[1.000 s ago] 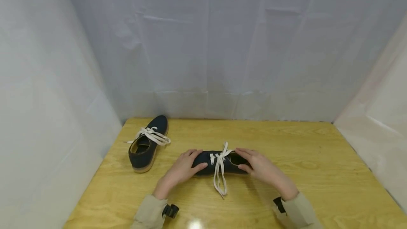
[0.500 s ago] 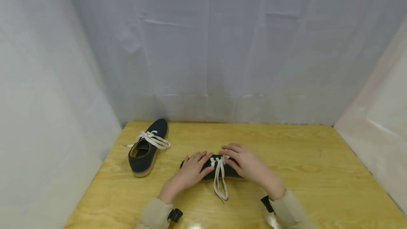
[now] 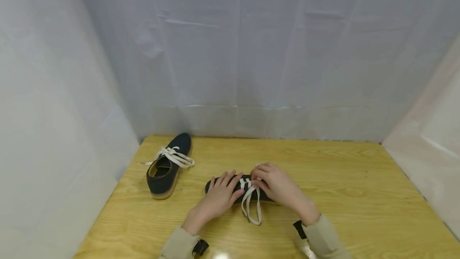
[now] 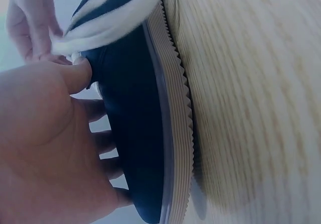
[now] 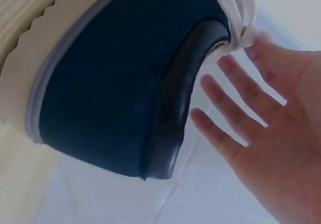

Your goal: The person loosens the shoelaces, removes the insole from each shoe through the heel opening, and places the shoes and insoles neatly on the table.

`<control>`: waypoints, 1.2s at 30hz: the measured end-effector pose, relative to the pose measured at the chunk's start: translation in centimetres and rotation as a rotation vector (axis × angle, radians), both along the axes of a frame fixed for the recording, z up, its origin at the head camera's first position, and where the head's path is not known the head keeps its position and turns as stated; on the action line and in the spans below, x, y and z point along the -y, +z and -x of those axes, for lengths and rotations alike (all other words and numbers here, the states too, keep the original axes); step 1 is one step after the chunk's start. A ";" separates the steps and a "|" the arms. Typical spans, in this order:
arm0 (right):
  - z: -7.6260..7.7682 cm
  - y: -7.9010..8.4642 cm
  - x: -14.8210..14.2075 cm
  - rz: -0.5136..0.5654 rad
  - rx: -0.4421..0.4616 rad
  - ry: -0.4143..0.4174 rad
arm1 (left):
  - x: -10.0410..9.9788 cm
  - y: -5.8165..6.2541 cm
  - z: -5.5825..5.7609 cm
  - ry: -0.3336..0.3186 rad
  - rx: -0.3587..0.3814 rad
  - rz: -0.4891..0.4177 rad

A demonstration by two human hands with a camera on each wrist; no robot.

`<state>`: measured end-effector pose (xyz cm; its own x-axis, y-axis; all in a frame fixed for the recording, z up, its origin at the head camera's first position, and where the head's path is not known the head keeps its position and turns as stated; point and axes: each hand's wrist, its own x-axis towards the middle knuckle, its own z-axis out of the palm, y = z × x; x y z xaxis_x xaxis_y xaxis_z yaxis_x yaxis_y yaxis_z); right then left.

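Observation:
A dark navy shoe (image 4: 133, 103) with a ridged tan sole lies sideways across the table, its toe to the left. My left hand (image 3: 220, 200) rests over the toe end with its fingers spread and straight, the thumb near the eyelets. At the lacing, my right hand (image 3: 274, 185) pinches the white shoelace (image 5: 241, 8) between thumb and index finger, close to the knot. Its other fingers are spread beside the shoe opening in the right wrist view. A loop of the lace (image 3: 259, 211) hangs down the near side. The right hand hides much of the heel part in the head view.
A matching navy shoe (image 3: 161, 185) with tied white laces stands at the table's back left, toe pointing away. The wooden table (image 3: 341, 183) is bounded by a white sheet (image 3: 233, 71) behind it and more sheeting at both sides.
My right hand has moved left from the heel to the lacing and now pinches the lace. My left hand has spread flatter over the toe, and the shoe has shifted slightly left.

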<state>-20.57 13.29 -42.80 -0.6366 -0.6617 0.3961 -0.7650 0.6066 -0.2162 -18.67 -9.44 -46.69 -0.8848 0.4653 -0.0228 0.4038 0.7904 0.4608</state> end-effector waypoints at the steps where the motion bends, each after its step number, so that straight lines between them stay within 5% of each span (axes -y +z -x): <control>1: 0.0 0.0 -0.1 -0.004 0.007 -0.005 | 0.0 0.0 0.0 0.002 0.004 -0.002; 9: 0.0 -0.2 -0.1 -0.010 0.025 -0.013 | 0.0 0.0 0.0 0.002 0.009 -0.031; 16: 0.1 -0.8 0.4 -0.048 -0.070 0.014 | 0.2 -0.1 0.1 -0.023 0.019 -0.047; 36: -0.5 0.6 0.8 0.247 -0.321 0.033 | -0.7 -0.2 -0.5 0.033 -0.108 0.048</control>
<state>-20.10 12.51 -42.18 -0.4350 -0.5394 0.7210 -0.8353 0.5407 -0.0995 -18.20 -8.78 -46.88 -0.8982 0.4366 0.0519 0.4224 0.8243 0.3770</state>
